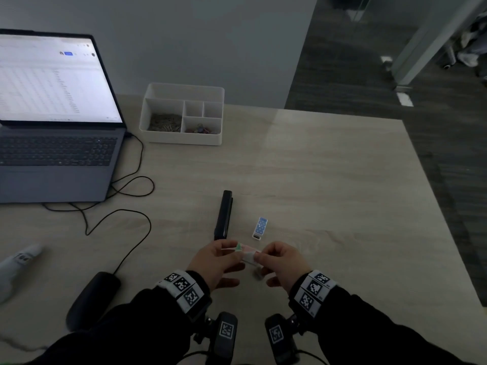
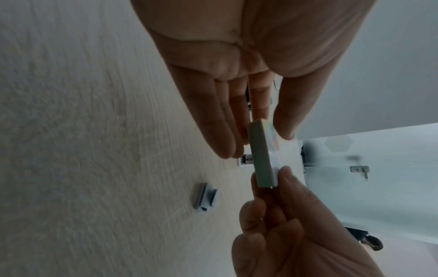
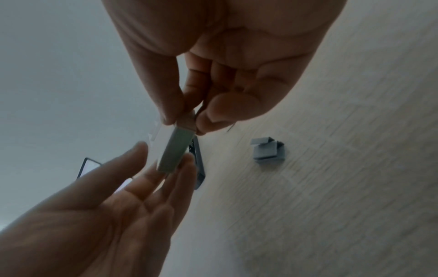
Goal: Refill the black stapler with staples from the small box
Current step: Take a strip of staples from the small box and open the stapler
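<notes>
The black stapler (image 1: pixel 224 214) lies shut on the table, just beyond my hands. Both hands hold a small white and pink staple box (image 1: pixel 249 252) above the table. My left hand (image 1: pixel 233 251) pinches one end between thumb and nearly straight fingers. My right hand (image 1: pixel 259 257) pinches the other end with thumb and curled fingers. The left wrist view shows the box (image 2: pixel 260 153) edge-on, and the right wrist view shows the same box (image 3: pixel 174 151). A loose clump of staples (image 3: pixel 269 151) lies on the table below my right hand. The stapler (image 3: pixel 198 168) shows behind the box.
A small blue box (image 1: pixel 260 227) with an open end lies right of the stapler. A white organiser tray (image 1: pixel 181 139) stands at the back, a laptop (image 1: pixel 52 143) at the left with a cable (image 1: pixel 131 214) looping over the table. The table edge (image 1: pixel 442 206) runs along the right.
</notes>
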Demonstrator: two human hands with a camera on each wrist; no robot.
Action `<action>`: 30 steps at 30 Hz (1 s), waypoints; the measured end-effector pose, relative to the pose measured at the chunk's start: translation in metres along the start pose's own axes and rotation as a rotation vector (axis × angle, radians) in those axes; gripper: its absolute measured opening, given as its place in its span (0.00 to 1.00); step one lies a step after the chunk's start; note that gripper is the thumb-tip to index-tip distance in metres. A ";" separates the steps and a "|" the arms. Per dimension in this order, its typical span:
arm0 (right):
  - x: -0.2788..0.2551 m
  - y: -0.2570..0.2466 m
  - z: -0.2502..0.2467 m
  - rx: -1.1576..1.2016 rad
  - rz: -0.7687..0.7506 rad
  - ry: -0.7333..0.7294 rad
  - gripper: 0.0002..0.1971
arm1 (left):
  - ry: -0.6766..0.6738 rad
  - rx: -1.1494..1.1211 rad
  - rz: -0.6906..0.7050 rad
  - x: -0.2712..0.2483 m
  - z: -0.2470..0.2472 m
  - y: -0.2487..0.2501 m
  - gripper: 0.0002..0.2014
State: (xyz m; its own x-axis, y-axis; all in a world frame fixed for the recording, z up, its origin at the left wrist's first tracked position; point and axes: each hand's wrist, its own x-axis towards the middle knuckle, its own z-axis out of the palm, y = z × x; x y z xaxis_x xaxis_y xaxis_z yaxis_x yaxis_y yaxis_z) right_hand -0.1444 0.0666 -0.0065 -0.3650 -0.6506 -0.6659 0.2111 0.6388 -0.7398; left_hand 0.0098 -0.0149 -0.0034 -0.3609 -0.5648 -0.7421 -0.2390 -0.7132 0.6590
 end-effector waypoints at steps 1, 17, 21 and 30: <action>0.002 0.002 -0.004 0.000 0.004 0.018 0.09 | 0.002 0.015 -0.006 0.000 -0.001 -0.001 0.14; 0.031 0.015 -0.073 -0.332 -0.014 0.470 0.11 | 0.317 0.311 0.125 0.031 -0.032 0.015 0.09; 0.024 0.010 -0.063 -0.378 -0.061 0.427 0.10 | 0.355 0.541 0.195 0.047 -0.024 0.027 0.25; 0.008 -0.021 -0.004 -0.208 -0.113 0.108 0.05 | 0.312 0.657 0.138 0.049 -0.015 0.047 0.15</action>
State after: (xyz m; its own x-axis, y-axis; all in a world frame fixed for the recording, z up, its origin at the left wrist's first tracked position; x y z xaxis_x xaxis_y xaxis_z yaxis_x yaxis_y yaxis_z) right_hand -0.1553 0.0502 0.0040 -0.4723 -0.6826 -0.5577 -0.0239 0.6423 -0.7660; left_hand -0.0056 -0.0824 -0.0112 -0.1769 -0.7930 -0.5830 -0.7360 -0.2867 0.6132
